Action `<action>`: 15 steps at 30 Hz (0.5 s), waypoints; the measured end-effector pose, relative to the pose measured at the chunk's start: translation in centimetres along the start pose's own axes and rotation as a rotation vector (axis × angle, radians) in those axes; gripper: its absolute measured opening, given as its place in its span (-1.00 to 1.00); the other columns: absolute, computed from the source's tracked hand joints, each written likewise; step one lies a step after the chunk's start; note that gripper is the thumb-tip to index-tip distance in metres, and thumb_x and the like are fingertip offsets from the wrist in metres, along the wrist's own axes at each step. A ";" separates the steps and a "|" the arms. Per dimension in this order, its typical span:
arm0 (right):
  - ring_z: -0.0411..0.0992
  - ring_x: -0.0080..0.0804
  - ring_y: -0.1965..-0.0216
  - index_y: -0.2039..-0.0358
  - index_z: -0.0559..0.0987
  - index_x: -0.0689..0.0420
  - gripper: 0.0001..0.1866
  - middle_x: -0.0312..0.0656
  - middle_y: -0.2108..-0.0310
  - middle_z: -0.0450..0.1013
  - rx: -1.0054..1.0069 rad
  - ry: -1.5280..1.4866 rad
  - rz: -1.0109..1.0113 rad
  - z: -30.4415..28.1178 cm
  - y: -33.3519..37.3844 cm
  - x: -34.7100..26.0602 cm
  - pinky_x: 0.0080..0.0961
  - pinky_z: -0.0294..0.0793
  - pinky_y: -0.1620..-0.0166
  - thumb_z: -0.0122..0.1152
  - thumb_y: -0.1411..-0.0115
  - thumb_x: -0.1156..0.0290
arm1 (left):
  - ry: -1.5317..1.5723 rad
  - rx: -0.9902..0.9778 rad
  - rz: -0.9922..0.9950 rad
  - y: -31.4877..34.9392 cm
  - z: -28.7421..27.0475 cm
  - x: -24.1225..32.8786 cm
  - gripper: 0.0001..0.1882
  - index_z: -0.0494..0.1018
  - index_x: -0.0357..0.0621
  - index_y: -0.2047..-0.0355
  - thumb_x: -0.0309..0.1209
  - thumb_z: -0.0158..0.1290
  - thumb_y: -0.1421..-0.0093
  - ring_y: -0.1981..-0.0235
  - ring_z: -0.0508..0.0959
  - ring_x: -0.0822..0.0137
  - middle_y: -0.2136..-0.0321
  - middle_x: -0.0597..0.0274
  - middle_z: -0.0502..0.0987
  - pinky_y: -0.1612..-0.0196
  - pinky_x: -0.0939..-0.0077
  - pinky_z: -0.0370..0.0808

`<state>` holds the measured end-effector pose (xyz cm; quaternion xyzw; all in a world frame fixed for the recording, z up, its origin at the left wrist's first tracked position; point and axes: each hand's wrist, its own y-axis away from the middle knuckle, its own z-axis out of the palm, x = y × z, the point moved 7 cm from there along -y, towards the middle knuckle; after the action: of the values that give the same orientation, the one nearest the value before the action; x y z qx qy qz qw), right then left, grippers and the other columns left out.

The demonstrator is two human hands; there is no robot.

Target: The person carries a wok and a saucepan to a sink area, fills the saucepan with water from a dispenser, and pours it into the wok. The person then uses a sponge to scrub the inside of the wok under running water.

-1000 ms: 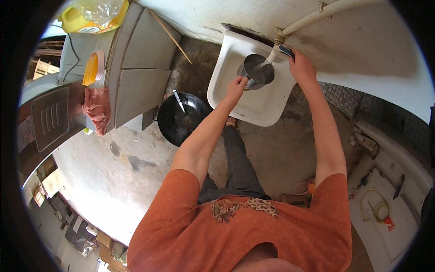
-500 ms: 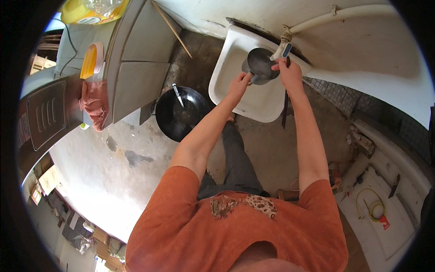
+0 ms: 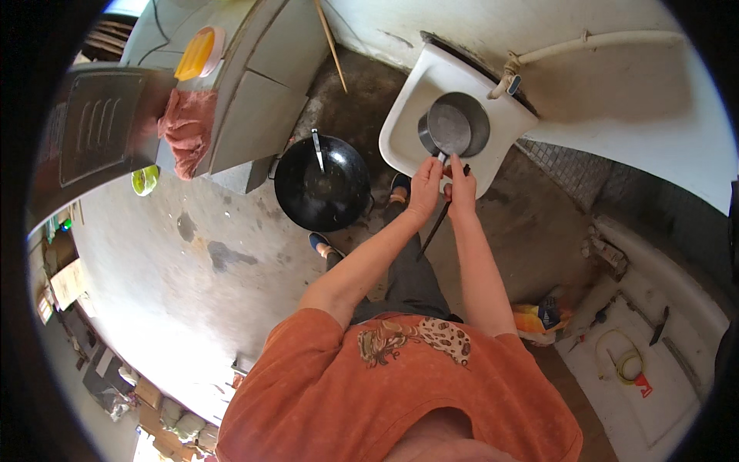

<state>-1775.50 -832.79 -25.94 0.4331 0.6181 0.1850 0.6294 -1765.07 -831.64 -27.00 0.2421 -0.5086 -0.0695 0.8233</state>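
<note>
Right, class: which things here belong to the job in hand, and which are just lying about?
In use:
- metal pot, in left hand
- dark stick, in right hand
- white sink

Lying about:
- black wok
- pink cloth
- wooden pole

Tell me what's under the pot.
Beneath the pot is the white sink, its basin showing around the sides. Whatever sits directly below is covered.

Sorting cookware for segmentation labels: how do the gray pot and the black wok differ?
Color: the pot is gray, the wok black.
Size: the wok is wider, with sloping sides; the pot is smaller, with straighter walls.
Place: the left hand grips the pot by its handle at the sink; the wok sits on the floor, untouched by the hands.
Shared: both are round and uncovered.
</note>
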 end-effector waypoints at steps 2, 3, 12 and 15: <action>0.04 -0.64 0.78 0.55 0.40 0.08 -0.60 -0.41 0.68 0.25 -0.153 -0.039 0.029 1.1 0.8 -0.6 -0.58 -0.07 0.70 0.18 -0.09 -0.01 | 0.143 -0.108 -0.083 1.8 0.5 0.5 -0.79 0.34 -0.17 0.37 -0.31 -0.17 -0.32 0.47 0.36 0.58 0.49 0.40 0.39 0.36 0.65 0.35; 0.05 -0.61 0.77 0.56 0.39 0.10 -0.62 -0.38 0.68 0.24 -0.173 -0.013 0.125 1.2 1.1 -0.3 -0.57 -0.04 0.69 0.16 -0.10 0.04 | 0.079 -0.112 -0.009 2.4 0.3 1.5 -0.79 0.35 -0.19 0.31 -0.32 -0.19 -0.33 0.47 0.40 0.56 0.49 0.38 0.40 0.38 0.63 0.39; 0.03 -0.56 0.78 0.51 0.40 0.20 -0.76 -0.28 0.73 0.29 -0.112 0.069 0.122 -1.4 3.1 -2.9 -0.46 0.15 0.65 -0.07 -0.20 0.32 | -0.455 -0.075 0.360 4.8 -2.4 7.2 -0.77 0.47 -0.25 0.33 -0.33 -0.05 -0.20 0.20 0.45 0.31 0.27 0.16 0.47 0.12 0.43 0.39; 0.04 -0.60 0.81 0.40 0.43 0.24 -0.73 -0.12 0.58 0.48 -0.079 0.277 0.019 -3.1 4.2 -5.7 -0.54 0.17 0.67 -0.07 -0.19 0.26 | 0.173 0.017 -0.089 1.9 -5.1 5.4 -0.67 0.47 -0.24 0.20 -0.25 -0.13 -0.23 0.04 0.40 0.34 0.10 0.15 0.43 0.00 0.46 0.31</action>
<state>-1778.05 -833.83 -18.76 0.3842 0.6871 0.2733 0.5529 -1758.38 -830.22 -23.63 0.2764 -0.4248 -0.0806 0.8583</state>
